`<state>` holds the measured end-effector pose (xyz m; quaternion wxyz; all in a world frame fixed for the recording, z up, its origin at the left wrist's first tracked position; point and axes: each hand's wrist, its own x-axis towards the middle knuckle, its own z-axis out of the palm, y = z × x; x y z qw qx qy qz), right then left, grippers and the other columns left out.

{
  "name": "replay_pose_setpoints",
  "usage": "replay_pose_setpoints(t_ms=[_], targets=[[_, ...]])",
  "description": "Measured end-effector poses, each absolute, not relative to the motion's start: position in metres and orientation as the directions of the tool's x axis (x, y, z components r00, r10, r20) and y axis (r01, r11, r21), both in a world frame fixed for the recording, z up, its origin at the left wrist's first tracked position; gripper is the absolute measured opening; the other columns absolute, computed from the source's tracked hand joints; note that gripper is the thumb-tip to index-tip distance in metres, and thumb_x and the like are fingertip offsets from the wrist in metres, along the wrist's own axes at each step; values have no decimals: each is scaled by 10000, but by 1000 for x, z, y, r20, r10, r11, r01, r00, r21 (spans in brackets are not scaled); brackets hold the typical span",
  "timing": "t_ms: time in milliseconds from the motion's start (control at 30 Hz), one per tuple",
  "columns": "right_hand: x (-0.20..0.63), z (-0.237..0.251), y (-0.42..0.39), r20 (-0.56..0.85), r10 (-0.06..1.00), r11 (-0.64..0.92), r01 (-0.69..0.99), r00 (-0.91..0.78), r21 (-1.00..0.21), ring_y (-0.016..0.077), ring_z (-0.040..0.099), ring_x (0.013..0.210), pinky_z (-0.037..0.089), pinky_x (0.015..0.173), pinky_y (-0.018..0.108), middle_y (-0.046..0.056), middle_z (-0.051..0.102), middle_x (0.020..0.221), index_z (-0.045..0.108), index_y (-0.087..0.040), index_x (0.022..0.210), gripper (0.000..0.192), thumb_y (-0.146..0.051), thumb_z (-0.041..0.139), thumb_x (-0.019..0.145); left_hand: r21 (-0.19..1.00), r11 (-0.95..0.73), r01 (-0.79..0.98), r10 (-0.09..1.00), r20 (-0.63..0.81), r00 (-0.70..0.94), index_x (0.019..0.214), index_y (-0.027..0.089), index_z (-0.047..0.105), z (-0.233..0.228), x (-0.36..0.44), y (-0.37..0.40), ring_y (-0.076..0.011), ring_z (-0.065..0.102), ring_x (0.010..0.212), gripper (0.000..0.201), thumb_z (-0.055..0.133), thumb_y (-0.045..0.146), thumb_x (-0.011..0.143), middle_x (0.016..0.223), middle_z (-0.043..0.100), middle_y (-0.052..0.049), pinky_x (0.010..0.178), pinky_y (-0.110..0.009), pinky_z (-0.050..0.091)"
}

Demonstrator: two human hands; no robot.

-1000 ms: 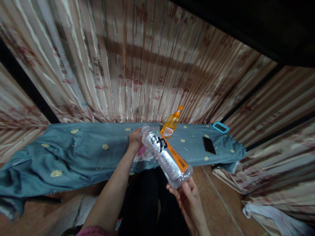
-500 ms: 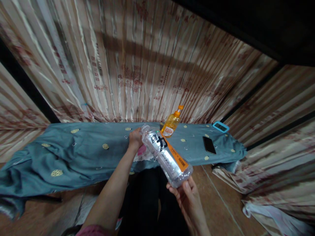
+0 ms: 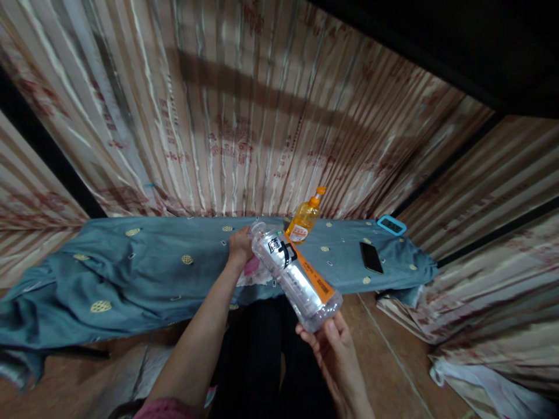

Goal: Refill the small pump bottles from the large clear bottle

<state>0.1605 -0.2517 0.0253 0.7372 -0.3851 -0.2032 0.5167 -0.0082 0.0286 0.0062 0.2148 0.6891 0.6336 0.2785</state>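
- Bottle [image 3: 294, 272] position unchanged over the last second; tilted, neck far-left.
- Left hand [image 3: 240, 247] remains closed at the neck; right hand [image 3: 334, 348] cups the base, fingers partly open.

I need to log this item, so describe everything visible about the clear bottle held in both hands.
The clear bottle is see-through plastic with ribbed walls and a wrap label: a white panel with bold black characters beside an orange strip of small print. It lies tilted, neck up and away, base low and near the camera. The left hand grips it at the neck end, hiding any cap; the right hand supports the base with its fingertips. It hangs above the near edge of the blue cloth.
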Motion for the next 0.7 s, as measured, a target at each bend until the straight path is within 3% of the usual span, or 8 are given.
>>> replay_pose_setpoints(t_ms=[167,700], targets=[[164,21,-250,-85,926,175,-616,369,-769,192,938,710,776,679,205,37,981,1006,944,-283,1182,468,-399,1171,790,638,-103,763,993,110,42,1257,198,900,9,-8,28,-374,832,1318,336,681,367,1065,1315,911,-158,1054,-361,583],[162,21,-251,-73,921,189,-602,382,-776,190,937,712,776,684,201,22,965,964,943,-276,1174,434,-409,1156,819,638,-124,760,987,156,31,1232,199,902,4,-6,28,-350,845,1251,310,693,382,1094,1237,918,-150,1030,-376,595]])
